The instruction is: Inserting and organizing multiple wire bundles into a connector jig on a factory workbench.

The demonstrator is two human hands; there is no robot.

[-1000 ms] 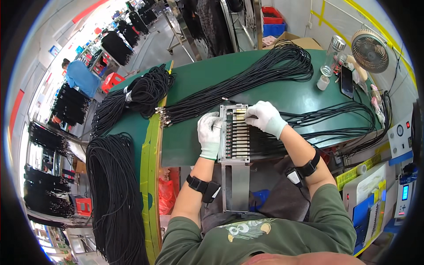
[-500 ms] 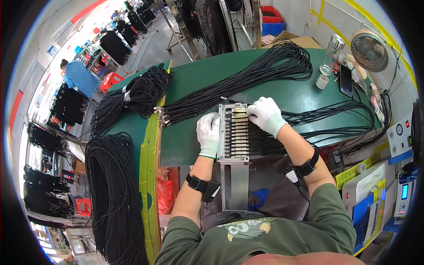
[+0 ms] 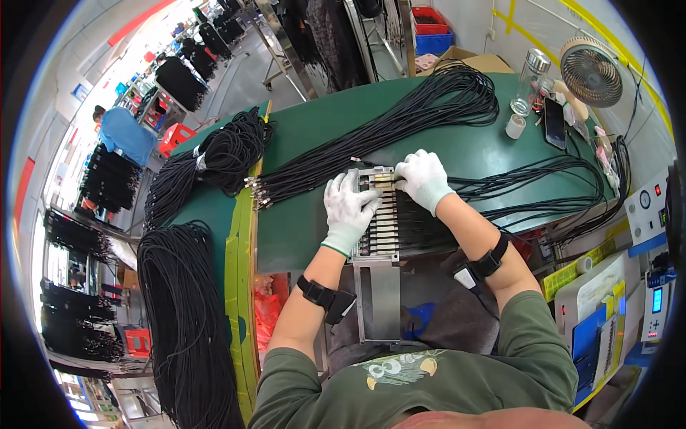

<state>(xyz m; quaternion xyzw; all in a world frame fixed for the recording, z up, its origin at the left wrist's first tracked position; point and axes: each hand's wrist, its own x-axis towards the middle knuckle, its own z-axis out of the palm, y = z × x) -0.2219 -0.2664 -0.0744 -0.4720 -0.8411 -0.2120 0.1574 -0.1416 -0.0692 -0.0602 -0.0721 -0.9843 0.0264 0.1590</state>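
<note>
A metal slotted fixture [image 3: 386, 227] lies lengthwise in front of me, its near end jutting past the table edge. Black cables [image 3: 418, 227] sit side by side in its slots and trail off to the right. My left hand [image 3: 348, 209], in a white glove, rests over the fixture's left side. Its fingers are spread, with one reaching across the upper slots. At the far right corner my right hand [image 3: 423, 180], also gloved, has its fingers pinched together at a cable end; the fingertips partly hide that end. One loose connector [image 3: 355, 159] lies just beyond the fixture.
A long bundle of black cables [image 3: 400, 114] stretches across the green table [image 3: 307, 243]. More cable bundles [image 3: 187, 286] lie at left. A glass bottle [image 3: 529, 82], a phone [image 3: 554, 123] and a fan [image 3: 592, 71] stand at the far right. Control boxes [image 3: 652, 214] are beside me.
My left hand has shifted from the fixture's left edge up and over its slots, with its fingers spreading. My right hand stays at the far right corner, moved only slightly.
</note>
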